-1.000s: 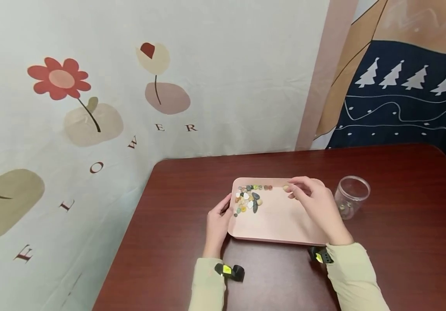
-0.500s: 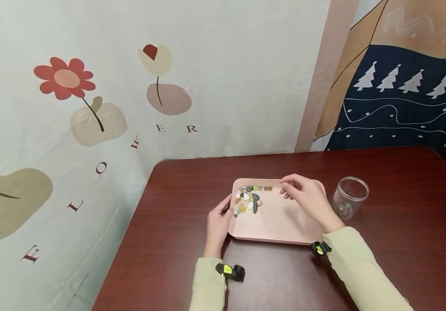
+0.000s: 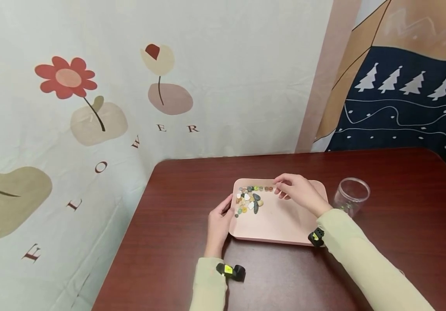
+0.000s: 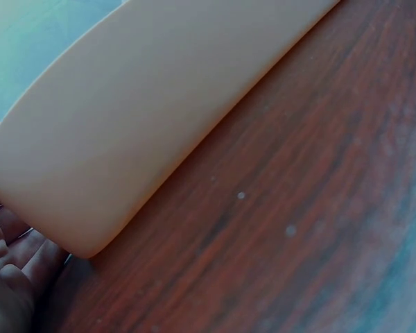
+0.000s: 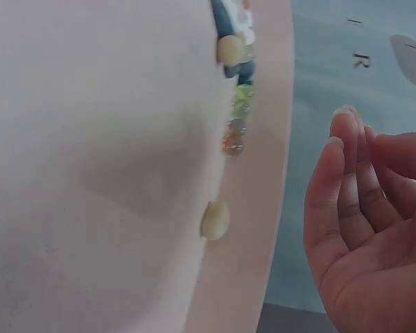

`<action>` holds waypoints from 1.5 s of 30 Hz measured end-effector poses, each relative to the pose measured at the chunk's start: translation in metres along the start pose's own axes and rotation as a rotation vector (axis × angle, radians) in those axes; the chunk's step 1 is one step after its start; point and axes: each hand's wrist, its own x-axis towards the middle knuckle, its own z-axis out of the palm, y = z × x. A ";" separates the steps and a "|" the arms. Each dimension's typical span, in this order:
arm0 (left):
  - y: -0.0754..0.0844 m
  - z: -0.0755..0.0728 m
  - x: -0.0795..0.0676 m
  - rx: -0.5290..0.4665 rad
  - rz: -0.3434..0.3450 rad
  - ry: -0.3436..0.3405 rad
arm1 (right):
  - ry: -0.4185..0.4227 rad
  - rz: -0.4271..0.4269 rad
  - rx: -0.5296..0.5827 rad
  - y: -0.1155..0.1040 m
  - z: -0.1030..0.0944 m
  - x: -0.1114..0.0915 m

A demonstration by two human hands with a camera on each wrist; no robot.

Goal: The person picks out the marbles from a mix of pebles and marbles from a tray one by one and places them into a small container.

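A shallow pink tray [image 3: 277,226] lies on the table, with my left hand [image 3: 218,224] holding its left edge. The left wrist view shows bent fingers [image 4: 21,260] against the tray's outer corner. My right hand [image 3: 301,192] hovers over the far rim, thumb and fingertips apart, pinching nothing. In the right wrist view a pale stone [image 5: 215,220] sits at the tray's wall, apart from a row of glass beads [image 5: 234,135]; the hand covers that spot in the head view. Mixed pebbles [image 3: 251,205] cluster at the tray's left end.
A clear jar [image 3: 351,194] with a few small green things inside stands right of the tray, partly behind the right forearm. The dark red table [image 3: 176,233] meets a cloth-covered wall [image 3: 238,86] at the back.
My right hand has moved left along the far rim towards the bead row, and the pale stone it pinched a second ago is let go. The left hand stays put.
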 end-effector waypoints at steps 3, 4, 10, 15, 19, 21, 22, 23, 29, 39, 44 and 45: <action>-0.011 0.000 0.005 0.001 -0.016 0.005 | -0.018 0.034 -0.004 0.003 0.002 0.008; -0.015 0.001 0.007 0.003 -0.022 0.010 | -0.027 0.055 -0.002 0.004 0.002 0.010; -0.031 0.003 0.018 0.009 -0.016 0.021 | -0.124 0.132 0.016 0.010 0.003 0.020; -0.030 0.003 0.019 0.017 -0.001 0.025 | -0.199 0.131 0.042 0.012 0.005 0.025; -0.031 0.004 0.018 0.022 0.002 0.030 | -0.245 0.136 0.054 0.013 0.009 0.027; -0.031 0.004 0.017 0.030 -0.003 0.031 | -0.253 0.157 0.062 0.014 0.011 0.028; -0.032 0.004 0.017 0.033 -0.006 0.030 | -0.255 0.171 0.067 0.014 0.011 0.028; -0.032 0.004 0.016 0.032 -0.008 0.028 | -0.256 0.184 0.076 0.015 0.012 0.027; -0.034 0.004 0.016 0.038 0.009 0.024 | -0.263 0.216 0.121 0.023 0.012 0.028; -0.022 0.001 0.011 0.011 -0.012 0.004 | -0.271 0.278 0.184 0.031 0.011 0.030; -0.001 0.000 0.001 0.018 0.014 0.001 | -0.251 0.297 0.203 0.033 0.012 0.030; -0.001 0.000 0.001 0.018 0.016 0.000 | -0.247 0.300 0.205 0.034 0.013 0.030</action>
